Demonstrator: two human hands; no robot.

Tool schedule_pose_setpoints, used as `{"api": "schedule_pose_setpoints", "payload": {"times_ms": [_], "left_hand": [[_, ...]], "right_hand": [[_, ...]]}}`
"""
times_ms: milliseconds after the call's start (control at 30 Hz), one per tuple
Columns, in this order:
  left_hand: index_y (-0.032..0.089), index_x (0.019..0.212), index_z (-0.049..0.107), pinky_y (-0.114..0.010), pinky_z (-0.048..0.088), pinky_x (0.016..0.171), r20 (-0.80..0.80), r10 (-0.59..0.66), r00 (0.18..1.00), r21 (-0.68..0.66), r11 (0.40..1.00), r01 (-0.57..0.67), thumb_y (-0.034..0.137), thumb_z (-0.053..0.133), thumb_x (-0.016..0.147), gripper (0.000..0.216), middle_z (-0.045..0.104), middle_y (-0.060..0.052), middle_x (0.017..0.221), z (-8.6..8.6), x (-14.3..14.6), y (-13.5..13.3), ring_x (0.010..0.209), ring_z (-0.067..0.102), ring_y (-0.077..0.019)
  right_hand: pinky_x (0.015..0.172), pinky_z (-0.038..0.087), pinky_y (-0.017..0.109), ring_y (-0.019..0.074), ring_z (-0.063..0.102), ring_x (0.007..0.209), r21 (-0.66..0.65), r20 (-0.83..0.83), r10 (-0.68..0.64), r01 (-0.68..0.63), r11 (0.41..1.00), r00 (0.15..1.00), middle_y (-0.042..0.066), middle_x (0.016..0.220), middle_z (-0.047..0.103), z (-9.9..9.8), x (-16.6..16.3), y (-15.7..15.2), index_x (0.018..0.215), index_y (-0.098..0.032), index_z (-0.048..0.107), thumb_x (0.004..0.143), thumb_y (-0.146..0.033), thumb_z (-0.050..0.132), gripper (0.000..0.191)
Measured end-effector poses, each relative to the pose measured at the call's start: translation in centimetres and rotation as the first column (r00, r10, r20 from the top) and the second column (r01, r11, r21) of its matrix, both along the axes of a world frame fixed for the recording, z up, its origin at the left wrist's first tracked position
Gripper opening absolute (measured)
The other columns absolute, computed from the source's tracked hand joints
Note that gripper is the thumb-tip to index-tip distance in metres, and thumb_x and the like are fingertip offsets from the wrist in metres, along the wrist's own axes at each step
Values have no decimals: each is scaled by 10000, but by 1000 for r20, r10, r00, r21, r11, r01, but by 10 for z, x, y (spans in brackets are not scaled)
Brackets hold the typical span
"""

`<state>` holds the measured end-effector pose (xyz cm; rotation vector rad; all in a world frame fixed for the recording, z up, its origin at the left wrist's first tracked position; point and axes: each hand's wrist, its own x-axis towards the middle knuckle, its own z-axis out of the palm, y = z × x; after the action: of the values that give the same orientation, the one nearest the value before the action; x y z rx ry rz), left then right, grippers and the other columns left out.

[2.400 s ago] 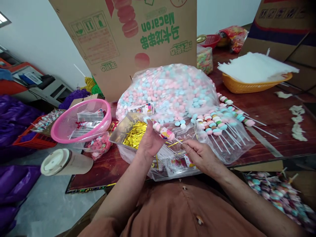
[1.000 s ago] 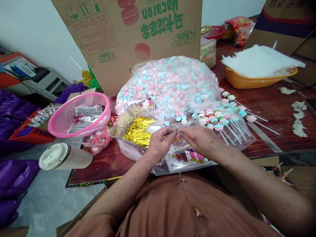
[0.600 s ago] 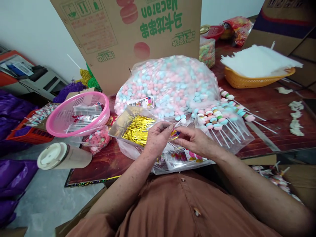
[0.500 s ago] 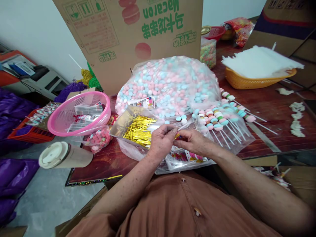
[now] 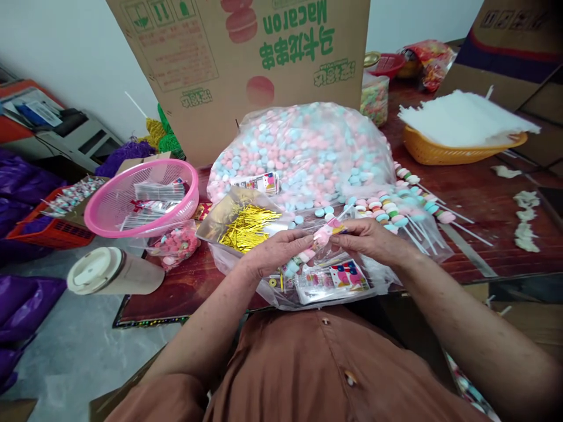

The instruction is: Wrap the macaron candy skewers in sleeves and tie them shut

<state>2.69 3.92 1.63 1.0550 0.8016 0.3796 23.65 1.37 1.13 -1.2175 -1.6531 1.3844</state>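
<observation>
My left hand [image 5: 275, 251] and my right hand [image 5: 373, 237] meet over the table's near edge and together hold a wrapped candy skewer [image 5: 314, 243] of pink, white and blue rounds. The left fingers pinch its lower part, the right fingers pinch its upper end near a colourful printed tip. Under my hands lies a clear bag with printed wrappers [image 5: 334, 278]. Just left of them sits an open bag of gold twist ties [image 5: 246, 225]. Behind is a large clear bag of pink and blue candies [image 5: 303, 155]. A row of bare candy skewers [image 5: 396, 211] lies to the right.
A pink basket [image 5: 147, 199] with packets and a tan cup with a white lid [image 5: 112, 275] stand at the left. A big cardboard box [image 5: 246, 64] rises behind. An orange basket of white sheets [image 5: 461, 135] is at the back right, a candy jar [image 5: 373, 97] beside it.
My hands moved apart from a tight pinch over the bag. The wrapped skewer, hidden between the fingers before, now shows stretched between both hands. The view shifted slightly.
</observation>
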Motion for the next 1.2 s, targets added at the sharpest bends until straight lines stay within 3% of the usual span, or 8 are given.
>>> {"api": "schedule_pose_setpoints", "payload": {"times_ms": [233, 367, 433, 533, 633, 833, 967, 1200], "left_hand": [[166, 856, 705, -201, 407, 589, 31, 61, 998, 185, 981, -66, 386, 666, 696, 274, 675, -25, 758, 2, 7, -2, 639, 570, -112], [180, 871, 696, -194, 384, 546, 45, 106, 993, 177, 978, -112, 404, 631, 727, 273, 652, -5, 688, -2, 6, -2, 550, 535, -86], [182, 875, 690, -189, 375, 547, 43, 142, 989, 223, 964, -148, 403, 622, 737, 270, 643, 1, 699, -5, 6, -4, 558, 527, -80], [154, 896, 676, -193, 382, 591, 31, 142, 989, 340, 929, -144, 388, 621, 743, 285, 641, -16, 776, -8, 7, -6, 649, 532, -95], [126, 883, 660, -199, 387, 602, 9, 122, 993, 392, 912, -115, 384, 628, 737, 299, 630, -18, 767, -7, 10, -9, 666, 522, -100], [117, 755, 627, -200, 372, 497, 83, 107, 991, 189, 975, -121, 448, 607, 731, 332, 565, 3, 609, -9, 21, -15, 524, 483, -76], [135, 773, 598, -227, 404, 481, 133, 213, 968, 34, 975, -219, 396, 677, 652, 299, 594, 4, 583, -14, 31, -20, 472, 506, -93], [182, 744, 493, -180, 311, 405, 89, 349, 933, 110, 927, -358, 345, 591, 697, 196, 480, 73, 509, -25, 43, -30, 394, 394, -59]], "right_hand": [[425, 320, 200, 78, 430, 460, 93, 48, -195, 190, 977, 980, -20, 525, 520, -5, -1, -5, 642, -144, 615, 723, -400, 613, 269], [472, 361, 212, 93, 461, 511, 319, 69, -455, 413, 853, 888, -18, 569, 546, 10, -8, -15, 846, -168, 656, 706, -353, 645, 232], [423, 332, 204, 77, 420, 448, 224, -46, -499, 496, 839, 865, -35, 547, 528, 18, -10, -18, 922, -172, 622, 701, -364, 649, 295], [360, 274, 183, 56, 378, 383, -35, -146, -349, 348, 937, 926, -47, 518, 516, 22, -11, -19, 881, -158, 596, 680, -401, 663, 323], [357, 256, 165, 46, 377, 387, -146, -184, -236, 210, 967, 954, -54, 502, 499, 19, -10, -19, 824, -154, 600, 683, -412, 667, 301], [369, 262, 163, 59, 407, 417, -133, -58, -78, 70, 989, 995, -31, 504, 515, 16, -4, -22, 867, -140, 647, 743, -416, 608, 305], [407, 293, 171, 63, 430, 458, -53, 56, 73, -70, 996, 996, -7, 557, 544, 15, -5, -22, 788, -132, 676, 795, -391, 540, 293], [392, 279, 167, 66, 387, 416, -66, 237, 232, -223, 973, 943, -56, 492, 431, 10, -4, -19, 883, -158, 653, 836, -386, 469, 297]]}}
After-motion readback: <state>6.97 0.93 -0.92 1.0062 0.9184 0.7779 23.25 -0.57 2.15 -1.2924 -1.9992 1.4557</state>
